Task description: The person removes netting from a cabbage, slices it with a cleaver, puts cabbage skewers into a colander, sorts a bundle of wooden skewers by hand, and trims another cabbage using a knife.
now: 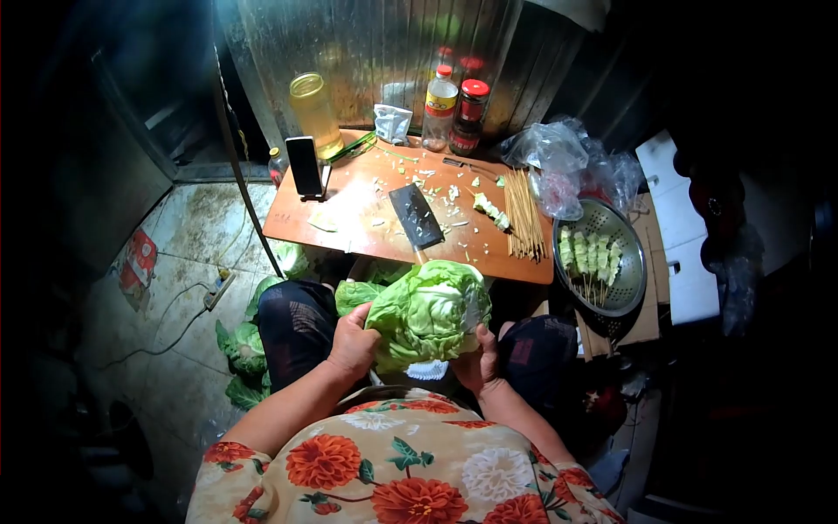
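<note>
A green cabbage (pixel 432 306) with loose outer leaves is held over my lap, just in front of the table edge. My left hand (pixel 353 341) grips an outer leaf on its left side, fingers closed. On the lower right, my right hand (pixel 477 360) supports the head, its fingers partly hidden underneath. Beyond the cabbage, a cleaver (pixel 417 217) with a dark, wide blade lies on the wooden table (pixel 349 223), its handle toward me. Scraps of chopped cabbage are scattered around the blade. One skewer with cabbage pieces (pixel 491 211) rests beside a bundle of bare bamboo skewers (pixel 524 214).
To the right, a metal colander (pixel 630 293) holds several cabbage skewers. A phone (pixel 305 166) on a stand, a jar of yellowish liquid (pixel 316 113), bottles and a plastic bag (pixel 559 157) line the table. Cabbages (pixel 244 348) and a power strip (pixel 218 290) are on the floor at left.
</note>
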`<state>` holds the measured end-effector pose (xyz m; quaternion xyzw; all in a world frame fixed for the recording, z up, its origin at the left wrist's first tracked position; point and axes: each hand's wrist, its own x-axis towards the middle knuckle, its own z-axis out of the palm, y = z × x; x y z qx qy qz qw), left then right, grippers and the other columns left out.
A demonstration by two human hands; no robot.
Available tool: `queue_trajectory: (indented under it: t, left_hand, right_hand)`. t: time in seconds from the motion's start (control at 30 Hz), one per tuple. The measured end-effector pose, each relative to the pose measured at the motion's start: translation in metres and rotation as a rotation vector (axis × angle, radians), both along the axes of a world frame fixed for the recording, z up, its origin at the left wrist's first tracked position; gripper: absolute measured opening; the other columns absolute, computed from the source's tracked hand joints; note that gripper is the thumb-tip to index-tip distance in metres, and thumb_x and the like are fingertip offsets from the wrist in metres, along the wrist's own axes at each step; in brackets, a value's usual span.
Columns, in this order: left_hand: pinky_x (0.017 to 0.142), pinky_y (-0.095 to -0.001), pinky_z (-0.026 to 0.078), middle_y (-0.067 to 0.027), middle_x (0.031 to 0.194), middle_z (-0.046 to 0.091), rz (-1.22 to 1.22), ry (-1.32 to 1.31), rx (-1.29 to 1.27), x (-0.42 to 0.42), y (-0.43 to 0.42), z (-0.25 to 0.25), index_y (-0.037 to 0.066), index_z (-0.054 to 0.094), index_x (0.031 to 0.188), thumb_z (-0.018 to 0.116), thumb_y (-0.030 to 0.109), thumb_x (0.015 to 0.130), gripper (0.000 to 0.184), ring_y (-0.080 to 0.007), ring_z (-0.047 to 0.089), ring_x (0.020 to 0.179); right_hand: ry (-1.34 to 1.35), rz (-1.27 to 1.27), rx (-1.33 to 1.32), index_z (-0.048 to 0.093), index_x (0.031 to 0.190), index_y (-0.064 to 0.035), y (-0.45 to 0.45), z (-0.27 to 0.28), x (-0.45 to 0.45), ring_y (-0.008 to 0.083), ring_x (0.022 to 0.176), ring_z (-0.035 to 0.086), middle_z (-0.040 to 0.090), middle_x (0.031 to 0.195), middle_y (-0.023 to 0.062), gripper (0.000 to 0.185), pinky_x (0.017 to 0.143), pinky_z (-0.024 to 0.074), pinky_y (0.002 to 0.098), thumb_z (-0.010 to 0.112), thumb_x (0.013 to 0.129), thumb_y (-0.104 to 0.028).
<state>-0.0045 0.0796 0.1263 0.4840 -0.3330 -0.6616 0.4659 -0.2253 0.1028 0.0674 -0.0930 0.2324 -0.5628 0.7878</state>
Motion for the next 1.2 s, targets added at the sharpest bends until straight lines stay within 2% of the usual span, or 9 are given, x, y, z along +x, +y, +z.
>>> queue_trajectory:
  t: [0.2, 0.3, 0.4, 0.47, 0.6, 0.63, 0.77, 0.93, 1.2]
  left_hand:
    - [0.075, -0.0303, 0.052, -0.0075, 0.093, 0.064, 0.091, -0.039, 0.125, 0.006, -0.011, -0.020, -0.003, 0.059, 0.106, 0.040, -0.017, 0.064, 0.048, -0.0184, 0.063, 0.082]
    - [0.076, -0.0309, 0.051, -0.0075, 0.092, 0.064, 0.053, -0.086, 0.194, 0.012, -0.012, -0.029, -0.002, 0.058, 0.109, 0.045, -0.015, 0.065, 0.048, -0.0192, 0.063, 0.080]
    - [0.080, -0.0322, 0.051, -0.0112, 0.100, 0.062, -0.060, -0.344, 0.212, 0.017, -0.014, -0.050, -0.003, 0.051, 0.120, 0.054, -0.009, 0.067, 0.054, -0.0215, 0.062, 0.088]
    - [0.084, -0.0329, 0.050, -0.0157, 0.112, 0.058, 0.063, -0.919, -0.116, 0.025, -0.019, -0.094, -0.003, 0.041, 0.132, 0.062, -0.002, 0.068, 0.067, -0.0239, 0.060, 0.099]
    - [0.076, -0.0405, 0.052, -0.0154, 0.122, 0.050, 0.002, 0.098, 0.217, 0.018, -0.020, -0.007, 0.009, 0.023, 0.145, 0.074, 0.022, 0.075, 0.087, -0.0257, 0.056, 0.106]
    - [0.083, -0.0447, 0.048, -0.0180, 0.130, 0.044, -0.130, 0.114, 0.246, 0.017, -0.018, -0.001, 0.016, 0.016, 0.148, 0.077, 0.036, 0.075, 0.097, -0.0277, 0.053, 0.105]
    - [0.083, -0.0522, 0.048, -0.0176, 0.133, 0.039, -0.171, 0.260, 0.130, 0.003, -0.012, -0.018, 0.021, 0.018, 0.147, 0.077, 0.033, 0.075, 0.094, -0.0352, 0.046, 0.114]
    - [0.093, -0.0446, 0.049, -0.0137, 0.122, 0.052, -0.128, 0.572, 0.125, 0.024, -0.006, -0.025, 0.005, 0.033, 0.136, 0.075, 0.026, 0.074, 0.077, -0.0274, 0.055, 0.110]
    - [0.092, -0.0402, 0.049, -0.0130, 0.118, 0.058, -0.247, 0.639, 0.058, 0.027, -0.005, -0.018, 0.001, 0.044, 0.130, 0.074, 0.037, 0.068, 0.077, -0.0257, 0.060, 0.105]
  right_hand:
    - [-0.168, 0.021, 0.023, 0.043, 0.134, -0.0080, -0.001, 0.037, 0.008, 0.0275, 0.122, 0.048, 0.051, 0.131, 0.0103, 0.058, 0.103, 0.0371, 0.0451, 0.054, 0.090, -0.043]
    - [-0.076, -0.017, -0.113, 0.047, 0.125, -0.0059, -0.006, 0.071, 0.012, 0.0248, 0.117, 0.052, 0.051, 0.127, 0.0180, 0.054, 0.090, 0.0502, 0.0411, 0.073, 0.079, -0.012]
    - [-0.026, -0.038, -0.153, 0.045, 0.130, -0.0081, -0.006, 0.052, 0.006, 0.0260, 0.119, 0.051, 0.048, 0.131, 0.0159, 0.056, 0.094, 0.0467, 0.0441, 0.070, 0.083, -0.026]
    - [-0.084, -0.040, -0.057, 0.044, 0.132, -0.0092, -0.003, 0.026, 0.000, 0.0262, 0.119, 0.050, 0.048, 0.132, 0.0143, 0.058, 0.096, 0.0443, 0.0455, 0.066, 0.085, -0.033]
    - [0.106, 0.028, 0.021, 0.041, 0.137, -0.0079, 0.002, -0.002, -0.002, 0.0271, 0.119, 0.050, 0.051, 0.131, 0.0104, 0.068, 0.102, 0.0382, 0.0438, 0.058, 0.085, -0.049]
    - [0.149, 0.032, -0.022, 0.043, 0.135, -0.0079, 0.001, -0.011, 0.002, 0.0258, 0.116, 0.051, 0.053, 0.127, 0.0095, 0.064, 0.099, 0.0400, 0.0424, 0.059, 0.086, -0.045]
    - [0.422, 0.118, -0.298, 0.035, 0.140, -0.0049, -0.005, 0.001, 0.008, 0.0213, 0.122, 0.047, 0.050, 0.130, 0.0087, 0.076, 0.104, 0.0361, 0.0372, 0.073, 0.077, -0.024]
    - [0.401, 0.238, -0.399, 0.023, 0.147, -0.0083, -0.006, 0.039, 0.016, 0.0224, 0.124, 0.045, 0.042, 0.138, 0.0084, 0.099, 0.102, 0.0398, 0.0350, 0.077, 0.064, -0.006]
    - [0.874, 0.032, -0.119, 0.054, 0.124, 0.0006, -0.030, -0.019, 0.006, 0.0159, 0.103, 0.059, 0.062, 0.110, 0.0070, 0.046, 0.091, 0.0471, 0.0277, 0.060, 0.079, 0.009]
